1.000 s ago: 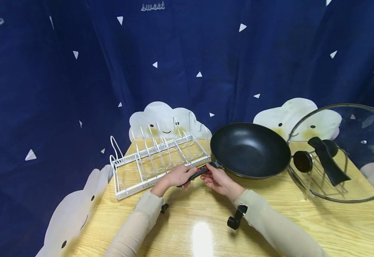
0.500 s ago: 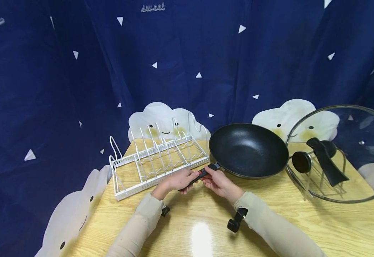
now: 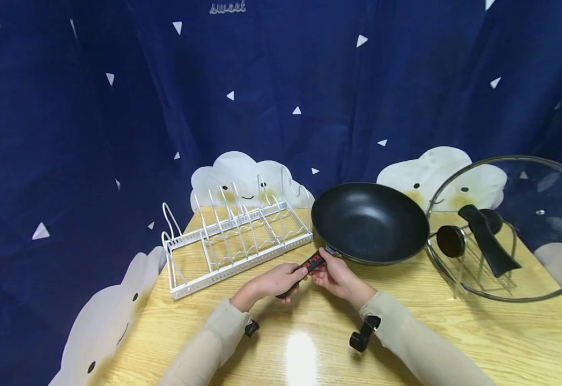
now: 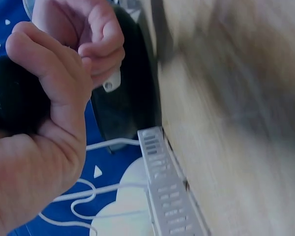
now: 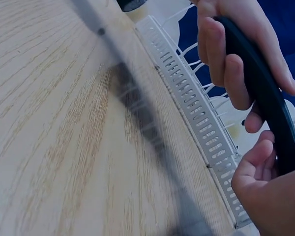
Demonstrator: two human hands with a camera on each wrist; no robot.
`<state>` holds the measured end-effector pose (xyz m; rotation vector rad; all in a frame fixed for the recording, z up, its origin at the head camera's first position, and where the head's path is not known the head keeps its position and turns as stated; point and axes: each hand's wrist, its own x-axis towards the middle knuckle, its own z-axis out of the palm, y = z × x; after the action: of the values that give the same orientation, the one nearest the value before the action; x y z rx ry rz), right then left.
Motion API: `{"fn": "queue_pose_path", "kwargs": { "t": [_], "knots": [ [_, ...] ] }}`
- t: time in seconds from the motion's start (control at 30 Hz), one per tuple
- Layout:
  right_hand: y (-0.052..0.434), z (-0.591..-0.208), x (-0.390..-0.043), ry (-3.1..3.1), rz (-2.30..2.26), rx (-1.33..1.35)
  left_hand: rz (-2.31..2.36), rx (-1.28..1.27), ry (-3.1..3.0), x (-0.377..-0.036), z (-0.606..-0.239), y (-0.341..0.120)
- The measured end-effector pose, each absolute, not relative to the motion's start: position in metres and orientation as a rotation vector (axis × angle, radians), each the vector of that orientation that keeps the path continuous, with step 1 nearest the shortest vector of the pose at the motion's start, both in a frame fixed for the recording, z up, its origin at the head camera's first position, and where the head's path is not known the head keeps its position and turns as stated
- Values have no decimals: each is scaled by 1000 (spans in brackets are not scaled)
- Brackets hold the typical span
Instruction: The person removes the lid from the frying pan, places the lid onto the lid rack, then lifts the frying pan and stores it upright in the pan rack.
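A black wok is tipped slightly toward me right of a white wire rack, its long black handle pointing down-left with red lettering on top. My left hand grips the handle's free end, thumb above and fingers beneath. Close to the pan, my right hand holds the same handle, thumb on top. From the right wrist view, the left hand's fingers curl round the handle's underside, with the right fingertips near them. In the left wrist view, the dark wok body stands behind both hands.
The white rack, with several upright wire dividers, stands left of the wok, its front rail close beyond the left hand. At the right, a large glass lid with a black handle leans upright on a wire stand. A blue curtain hangs behind the table.
The handle's free end has swung toward me and a little right, with the left hand following. More red lettering shows between the hands. The rack and lid stay in place.
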<state>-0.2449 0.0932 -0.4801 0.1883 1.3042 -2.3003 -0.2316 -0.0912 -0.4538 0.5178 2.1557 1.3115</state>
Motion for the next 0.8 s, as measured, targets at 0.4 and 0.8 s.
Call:
{"fn": "queue_pose_path", "kwargs": {
  "t": [0.4,0.8],
  "knots": [
    [111,-473,-235,1307,-2293,167,1307,536,2111,-210,-448,-72],
    [131,-471,-226,1334,-2198,123,1270,528,2159,-192,-447,-50]
  ]
}}
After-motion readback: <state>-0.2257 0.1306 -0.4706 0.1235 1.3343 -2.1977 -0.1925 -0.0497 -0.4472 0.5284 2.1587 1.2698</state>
